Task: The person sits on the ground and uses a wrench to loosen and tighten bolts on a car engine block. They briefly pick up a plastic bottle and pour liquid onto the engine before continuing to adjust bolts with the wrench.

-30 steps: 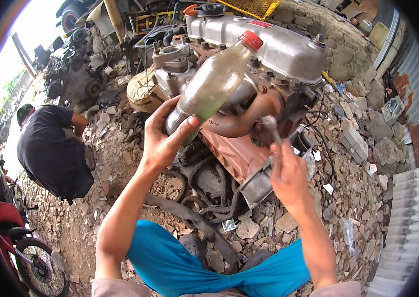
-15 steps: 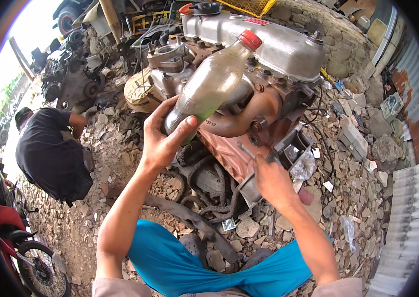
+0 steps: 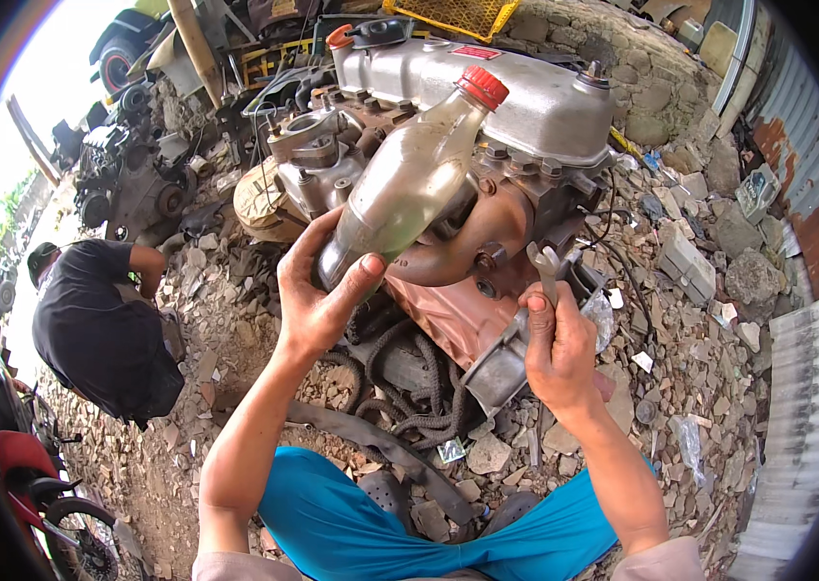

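A clear plastic bottle (image 3: 409, 184) with a red cap leans up to the right, a little murky liquid in its lower part. My left hand (image 3: 317, 290) is wrapped round the bottle's bottom end. In my right hand (image 3: 561, 349) is an open-end wrench (image 3: 549, 266), its forked jaw pointing up; the fist hides the rest of it. Both hands are in front of an engine (image 3: 511, 208) with a silver valve cover (image 3: 525, 97), a rusty curved manifold and a copper-coloured lower side. The wrench jaw appears close to the manifold; contact cannot be judged.
Thick black rope (image 3: 429, 387) lies coiled below the engine on rubble. At the left a person in a dark shirt (image 3: 104, 324) bends down, with a red motorcycle (image 3: 22, 465) nearer. Other engine parts (image 3: 143, 179) stand behind. Corrugated metal sheets (image 3: 797, 387) line the right side.
My right hand has turned and moved slightly right, bringing the wrench from blurred and slanted to upright. My left hand still holds the bottle. The view has shifted a little.
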Demonstrator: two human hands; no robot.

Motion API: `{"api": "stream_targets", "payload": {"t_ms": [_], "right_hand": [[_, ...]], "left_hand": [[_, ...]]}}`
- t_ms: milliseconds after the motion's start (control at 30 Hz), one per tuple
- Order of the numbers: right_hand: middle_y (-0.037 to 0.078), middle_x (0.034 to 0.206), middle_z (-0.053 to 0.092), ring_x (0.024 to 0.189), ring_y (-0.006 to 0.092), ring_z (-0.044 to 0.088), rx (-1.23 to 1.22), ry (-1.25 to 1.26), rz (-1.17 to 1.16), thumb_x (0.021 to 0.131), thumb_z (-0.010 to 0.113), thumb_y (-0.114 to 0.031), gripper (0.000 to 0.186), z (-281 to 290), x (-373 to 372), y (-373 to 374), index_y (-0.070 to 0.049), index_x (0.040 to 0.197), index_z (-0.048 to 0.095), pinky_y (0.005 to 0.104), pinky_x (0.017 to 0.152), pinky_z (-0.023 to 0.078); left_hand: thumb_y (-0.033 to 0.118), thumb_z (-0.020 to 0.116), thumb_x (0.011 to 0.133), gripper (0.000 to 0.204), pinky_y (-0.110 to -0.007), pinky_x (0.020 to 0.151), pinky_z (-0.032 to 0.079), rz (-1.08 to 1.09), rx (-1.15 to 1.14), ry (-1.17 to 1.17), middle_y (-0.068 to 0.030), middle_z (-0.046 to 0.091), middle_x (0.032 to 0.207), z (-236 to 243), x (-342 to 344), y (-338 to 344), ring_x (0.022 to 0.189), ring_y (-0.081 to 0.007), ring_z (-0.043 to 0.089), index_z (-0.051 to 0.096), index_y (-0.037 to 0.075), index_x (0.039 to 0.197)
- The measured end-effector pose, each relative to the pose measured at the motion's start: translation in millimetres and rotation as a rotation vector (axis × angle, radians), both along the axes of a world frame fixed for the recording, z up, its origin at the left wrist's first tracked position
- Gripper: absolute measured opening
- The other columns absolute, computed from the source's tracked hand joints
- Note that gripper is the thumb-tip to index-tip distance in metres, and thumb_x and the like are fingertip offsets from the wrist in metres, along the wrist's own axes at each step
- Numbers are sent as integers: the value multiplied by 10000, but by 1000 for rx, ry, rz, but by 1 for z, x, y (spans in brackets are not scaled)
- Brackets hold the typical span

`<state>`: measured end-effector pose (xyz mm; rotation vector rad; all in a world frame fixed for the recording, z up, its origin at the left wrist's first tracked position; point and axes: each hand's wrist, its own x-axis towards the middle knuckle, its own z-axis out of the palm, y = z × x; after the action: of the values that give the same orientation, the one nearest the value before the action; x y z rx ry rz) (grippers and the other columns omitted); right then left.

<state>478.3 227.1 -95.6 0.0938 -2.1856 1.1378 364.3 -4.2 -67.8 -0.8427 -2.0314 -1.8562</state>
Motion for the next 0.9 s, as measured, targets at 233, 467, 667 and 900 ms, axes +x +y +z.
{"api": "stream_targets", "payload": {"t_ms": [233,467,667,900], "right_hand": [[17,872,602,481,4,332,-709,-1,277,931,585,-488,548,16,4,45,2,1177,560,186,442,265],[98,1062,631,430,-9,256,-816,30,250,961,587,-361,431,21,28,124,-4,1202,569,180,397,197],[32,959,597,507,-23,333,-790,21,172,898,690,-260,377,29,62,163,-5,1158,589,163,415,226],[2,873,604,521,-22,345,-700,-82,-119,835,753,-182,347,6,74,216,-22,1111,616,161,420,228]], "left_hand": [[280,821,748,643,-332,871,497,-198,-137,91,-169,673,1049,-8,24,37,974,-220,647,560,-63,1226],[327,820,731,662,-372,858,514,-330,-503,252,-192,667,1058,-17,47,107,962,-289,670,570,-20,1237],[353,801,756,684,-383,854,516,-422,-469,249,-203,660,1084,-32,60,163,989,-290,664,541,-20,1267],[155,801,715,359,-321,683,530,-135,-398,893,-51,675,961,-29,38,183,801,-215,646,672,68,1038]]}}
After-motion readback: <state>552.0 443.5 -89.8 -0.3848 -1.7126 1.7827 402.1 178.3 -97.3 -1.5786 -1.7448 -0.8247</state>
